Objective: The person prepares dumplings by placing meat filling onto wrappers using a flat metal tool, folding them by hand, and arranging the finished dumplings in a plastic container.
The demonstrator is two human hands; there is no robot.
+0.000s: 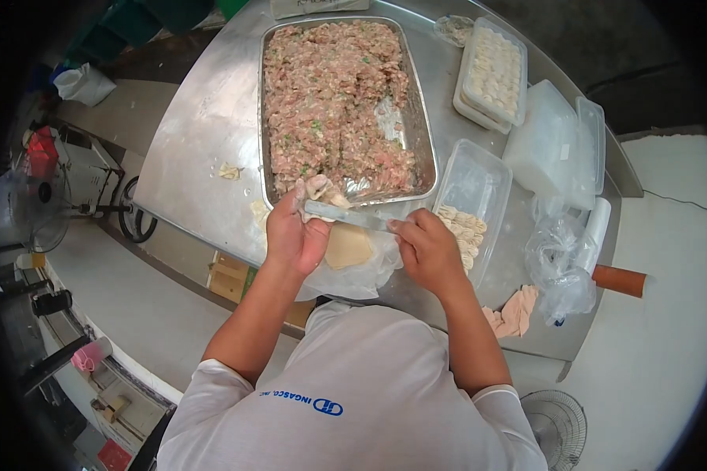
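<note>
While the left hand (294, 239) cups a filled wrapper (320, 191), fingers curled around it, the right hand (428, 247) pinches one end of a flat spatula (346, 216), thumb against fingers, its blade at the wrapper. Both are at the near edge of the metal tray (430, 149) on the counter (200, 141). Progress, judging by what shows: stacked containers (491, 74) hold rows of formed pieces, and the open container (475, 169) has just a few rows at its near end, so it looks partly done. Plenty of meat mixture (322, 102) is left in the tray, scooped down to metal at one corner; a flat wrapper sheet (348, 247) lies on plastic below the hands. Writing: "INGASCO, INC." plus blue logo on the shirt (353, 392), upside down; print on the box (318, 8) is unreadable.
</note>
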